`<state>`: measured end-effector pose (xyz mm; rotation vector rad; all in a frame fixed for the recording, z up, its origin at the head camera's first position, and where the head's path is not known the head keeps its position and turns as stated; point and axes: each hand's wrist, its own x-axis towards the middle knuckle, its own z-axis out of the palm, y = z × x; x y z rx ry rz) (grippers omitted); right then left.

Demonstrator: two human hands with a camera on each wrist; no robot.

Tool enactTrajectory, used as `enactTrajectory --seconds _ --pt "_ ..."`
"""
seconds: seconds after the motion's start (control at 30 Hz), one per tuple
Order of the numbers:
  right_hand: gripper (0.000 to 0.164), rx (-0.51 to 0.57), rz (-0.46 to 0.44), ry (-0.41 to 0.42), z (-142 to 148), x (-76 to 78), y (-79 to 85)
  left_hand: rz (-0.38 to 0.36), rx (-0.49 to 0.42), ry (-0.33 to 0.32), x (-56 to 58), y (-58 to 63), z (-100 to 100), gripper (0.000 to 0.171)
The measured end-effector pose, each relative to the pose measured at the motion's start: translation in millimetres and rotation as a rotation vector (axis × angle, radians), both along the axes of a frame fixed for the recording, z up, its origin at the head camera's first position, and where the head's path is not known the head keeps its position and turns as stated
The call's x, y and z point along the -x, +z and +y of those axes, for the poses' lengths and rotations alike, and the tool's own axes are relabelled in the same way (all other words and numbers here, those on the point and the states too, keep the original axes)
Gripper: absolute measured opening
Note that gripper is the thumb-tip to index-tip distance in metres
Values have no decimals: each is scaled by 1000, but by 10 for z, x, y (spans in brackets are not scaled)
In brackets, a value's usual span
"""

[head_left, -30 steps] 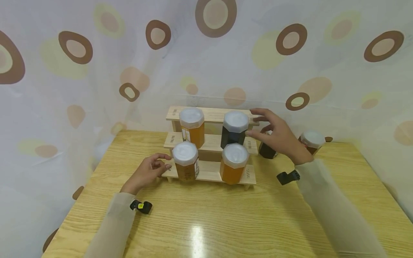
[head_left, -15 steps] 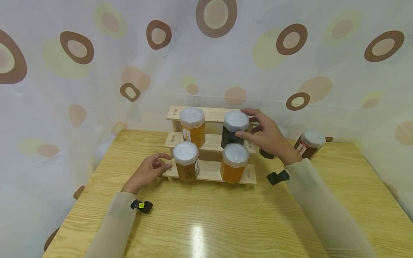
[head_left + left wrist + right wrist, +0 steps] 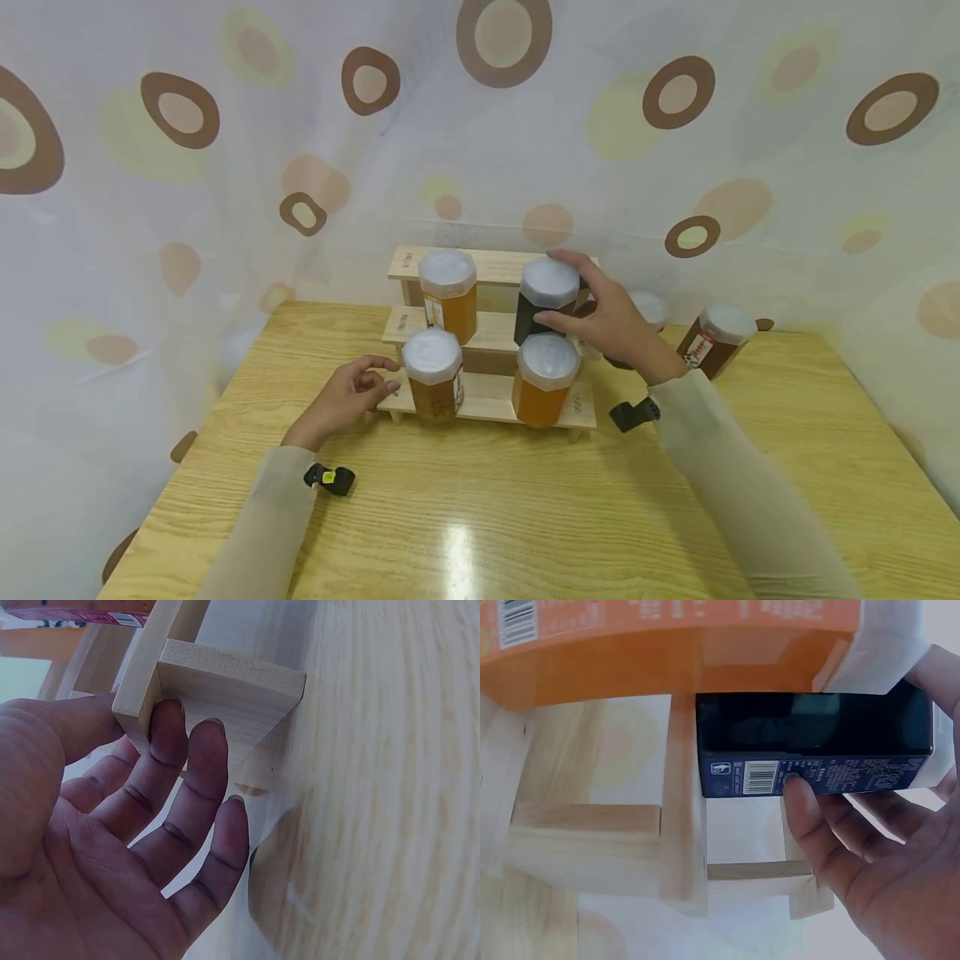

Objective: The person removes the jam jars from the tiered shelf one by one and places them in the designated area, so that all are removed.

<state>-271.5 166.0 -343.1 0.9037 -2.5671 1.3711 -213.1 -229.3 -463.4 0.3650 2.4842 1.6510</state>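
A three-tier wooden display rack (image 3: pixel 487 398) stands on the table. My left hand (image 3: pixel 341 404) grips the left end of its lowest board; in the left wrist view the thumb lies over the board (image 3: pixel 137 690) and fingertips reach beneath it. My right hand (image 3: pixel 611 321) holds a dark jar (image 3: pixel 550 283) with a white lid on the middle tier. In the right wrist view the thumb presses the jar's blue label (image 3: pixel 761 777), other fingers partly hidden behind it. An orange jar (image 3: pixel 542 392) stands in front, on the lowest tier.
A brown-amber jar (image 3: pixel 433 379) sits at the lowest tier's left, an orange jar (image 3: pixel 450 304) behind it on the middle tier. Right of the rack stand a red-labelled jar (image 3: pixel 716 342) and another lidded jar (image 3: pixel 648 308), partly behind my right hand. Patterned cloth (image 3: pixel 525 150) hangs behind.
My right hand has moved left from beside the dark jar, closing its thumb and fingers round it. More of the jars to the right now shows. My left hand stays at the rack.
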Motion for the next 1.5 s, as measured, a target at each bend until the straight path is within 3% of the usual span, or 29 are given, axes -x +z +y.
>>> enactTrajectory --seconds 0.57,1.17,1.5 --pt "73 17 205 -5 15 3 -70 0 8 -2 -2 20 5 33" --pt "73 37 262 -36 185 -13 21 -19 11 15 1 5 0 33" --pt "73 27 285 -122 412 -53 33 -6 -7 8 3 2 3 32"
